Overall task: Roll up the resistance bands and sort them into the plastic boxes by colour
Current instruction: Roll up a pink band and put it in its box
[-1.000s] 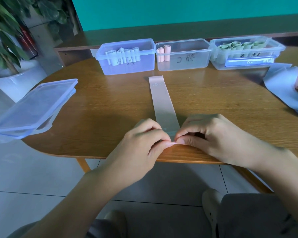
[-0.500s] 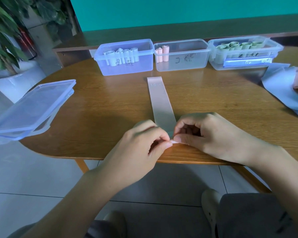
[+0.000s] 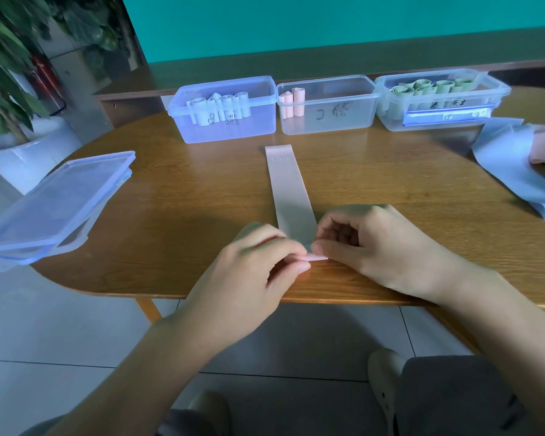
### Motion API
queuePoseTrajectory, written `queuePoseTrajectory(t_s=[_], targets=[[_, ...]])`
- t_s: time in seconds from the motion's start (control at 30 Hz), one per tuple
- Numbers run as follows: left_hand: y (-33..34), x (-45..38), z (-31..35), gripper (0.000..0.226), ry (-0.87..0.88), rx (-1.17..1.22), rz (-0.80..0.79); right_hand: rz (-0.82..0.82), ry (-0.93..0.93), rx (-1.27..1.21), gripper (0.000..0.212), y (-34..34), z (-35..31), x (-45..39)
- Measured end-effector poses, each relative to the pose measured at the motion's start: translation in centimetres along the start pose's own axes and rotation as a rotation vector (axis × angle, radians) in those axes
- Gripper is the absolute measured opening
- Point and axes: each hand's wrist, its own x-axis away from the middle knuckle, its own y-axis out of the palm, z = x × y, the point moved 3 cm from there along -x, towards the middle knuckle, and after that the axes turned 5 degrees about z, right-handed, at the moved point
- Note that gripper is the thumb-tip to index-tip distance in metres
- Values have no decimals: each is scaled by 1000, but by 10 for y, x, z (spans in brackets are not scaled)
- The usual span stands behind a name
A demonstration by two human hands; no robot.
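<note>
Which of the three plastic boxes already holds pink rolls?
The middle box: two pink rolls stand in its left corner; its neighbours hold pale and green ones.

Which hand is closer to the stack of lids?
Left. The left hand pinches the pink band at the table's near edge, on the side of the lids; the right hand lies beyond it.

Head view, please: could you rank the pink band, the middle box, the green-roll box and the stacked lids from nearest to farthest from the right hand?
From the right hand:
1. Pink band, pinched at its near end by both hands.
2. Middle box, straight ahead at the table's far side.
3. Green-roll box, far right.
4. Stacked lids, at the table's left edge.
</note>
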Motion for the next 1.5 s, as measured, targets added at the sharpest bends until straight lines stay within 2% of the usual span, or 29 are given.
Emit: queuePoseTrajectory(t_s=[0.17, 0.23, 0.33, 0.6, 0.8, 1.1, 1.2, 1.33, 1.5], targets=[[-1, -1, 1, 33, -14, -24, -16, 78, -63, -10, 6, 1, 0, 2], [-1, -2, 1, 38, -37, -54, -35, 47, -102, -39, 3, -1, 0, 4], [0, -2, -2, 34, -62, -80, -45, -2, -136, -40, 7, -1, 2, 5], [0, -3, -7, 17, -80, -20, -7, 48, -152, 37, 11, 2, 8, 0], [1, -7, -7, 38, -115, -27, -53, 100, -201, 134, 14, 4, 6, 1], [1, -7, -10, 37, -142, -17, -33, 119, -204, 92, 12, 5, 9, -1], [-1, -6, -10, 26, -126, 14, 9, 120, -197, 88, 12, 6, 11, -3], [2, -8, -11, 23, -113, -34, -8, 123, -197, 109, 15, 8, 14, -6], [4, -12, -14, 27, -124, -50, -50, 201, -253, 136, 15, 8, 11, -4]])
